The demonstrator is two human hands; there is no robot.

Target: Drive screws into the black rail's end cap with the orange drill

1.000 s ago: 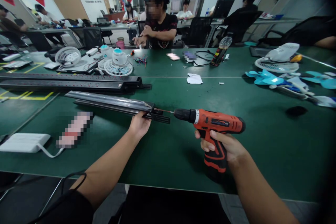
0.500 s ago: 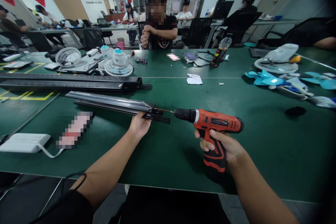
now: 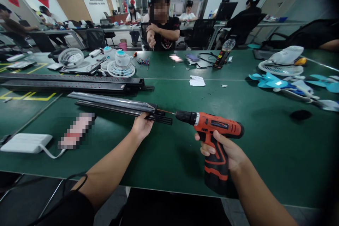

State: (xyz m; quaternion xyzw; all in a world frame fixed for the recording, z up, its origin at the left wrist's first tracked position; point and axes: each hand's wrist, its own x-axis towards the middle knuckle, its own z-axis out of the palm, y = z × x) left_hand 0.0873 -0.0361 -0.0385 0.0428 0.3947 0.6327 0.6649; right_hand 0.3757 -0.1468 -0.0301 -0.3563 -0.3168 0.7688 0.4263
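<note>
Clock directions are from the middle of the view. A person works at a green table (image 3: 254,155) with hands apart. At 4 o'clock, the right hand (image 3: 225,150) is wrapped round the handle of an orange-and-black drill (image 3: 215,123); whether the trigger is pressed cannot be told. At 8 o'clock, the left hand (image 3: 142,126) is clamped on the near side of a metal rail bundle (image 3: 113,100), which stretches toward 9 o'clock.

The bundle is steadied and the drill's thin bit (image 3: 166,112) reaches its end, so setting up looks done. The work at that end appears under way and unfinished; whether the tip has bitten is too small to tell.

Longer black rails (image 3: 71,84) lie just beyond the bundle, between 9 and 10, crowding its far side. A white power pack (image 3: 28,142) sits between 8 and 9, fans (image 3: 121,69) at 10, a bottle (image 3: 224,54) at 2, blue fan blades (image 3: 270,81) near 3. Another person (image 3: 169,35) sits opposite, at 12.
</note>
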